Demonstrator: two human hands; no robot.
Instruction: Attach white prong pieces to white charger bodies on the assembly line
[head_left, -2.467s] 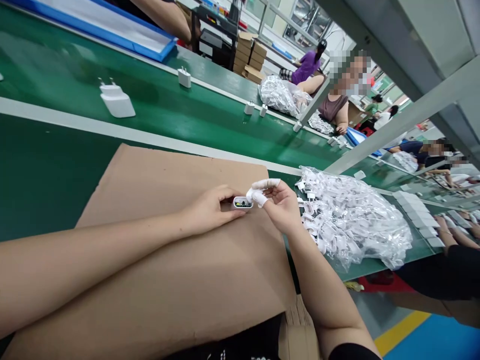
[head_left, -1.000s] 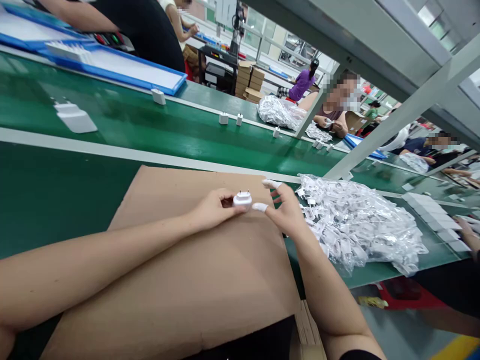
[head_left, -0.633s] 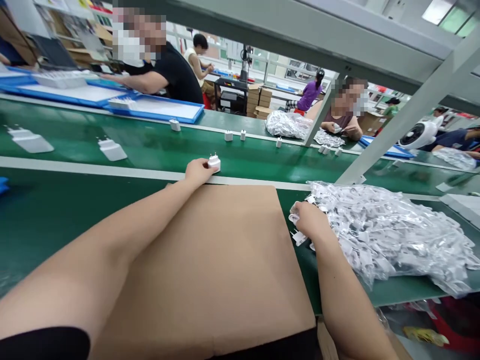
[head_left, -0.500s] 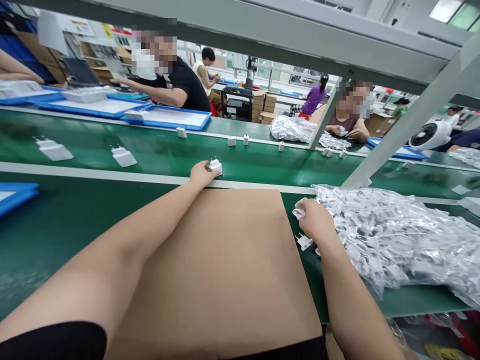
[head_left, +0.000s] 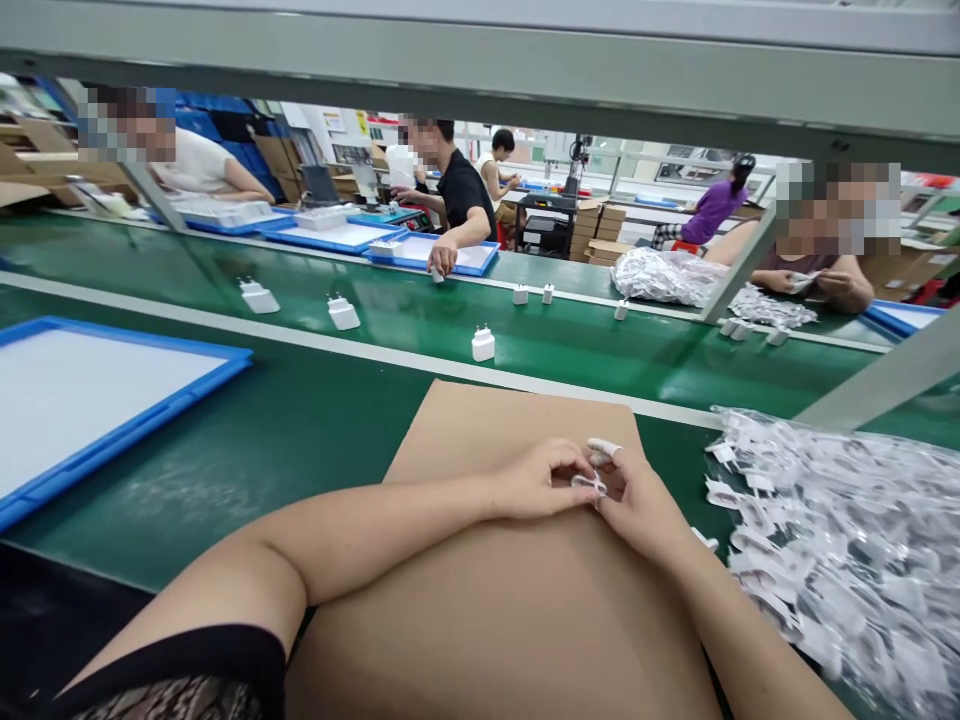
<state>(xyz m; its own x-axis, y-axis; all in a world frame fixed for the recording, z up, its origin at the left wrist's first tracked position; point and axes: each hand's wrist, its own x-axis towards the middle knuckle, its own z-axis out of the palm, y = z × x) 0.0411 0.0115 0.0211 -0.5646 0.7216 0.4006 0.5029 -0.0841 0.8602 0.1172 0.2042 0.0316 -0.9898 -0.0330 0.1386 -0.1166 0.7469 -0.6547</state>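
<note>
My left hand (head_left: 546,480) and my right hand (head_left: 646,502) meet above a brown cardboard sheet (head_left: 517,590). Between their fingertips they pinch a small white plastic part (head_left: 589,484) with a ring-like outline, its exact kind too small to tell. A white cover (head_left: 603,447) sits on a finger of my right hand. Beyond the cardboard, a white plug charger (head_left: 483,344) stands on the green belt (head_left: 420,350), prongs up. To the right of my right hand lies a clear plastic bag (head_left: 855,540) with many white charger pieces, some loose at its edge.
A blue-rimmed tray (head_left: 127,455) lies at left. More chargers (head_left: 343,312) stand along the belt. Across it, a co-worker's hand (head_left: 442,258) is at another charger. A slanted metal post (head_left: 885,375) rises at right, under an overhead beam (head_left: 480,95).
My left hand has let go of the charger on the belt and come back to my right hand, which moved over the cardboard. The view has swung left. A co-worker's arm now reaches the belt.
</note>
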